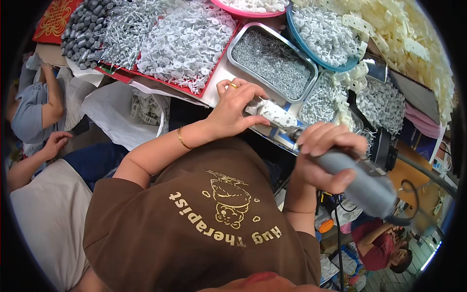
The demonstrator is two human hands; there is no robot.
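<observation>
My left hand grips a white perforated plastic strip at the near edge of the worktable. My right hand is closed around the grey body of a powered screwdriver, whose tip meets the right end of the strip. A gold ring sits on a left finger and a thin gold bracelet on the left wrist. My brown printed shirt fills the lower middle of the view.
A metal tray of small screws, a blue bowl of white-headed nails, a red tray of white-capped fasteners, grey plugs and a heap of cream plastic strips crowd the table. Other people sit at left and lower right.
</observation>
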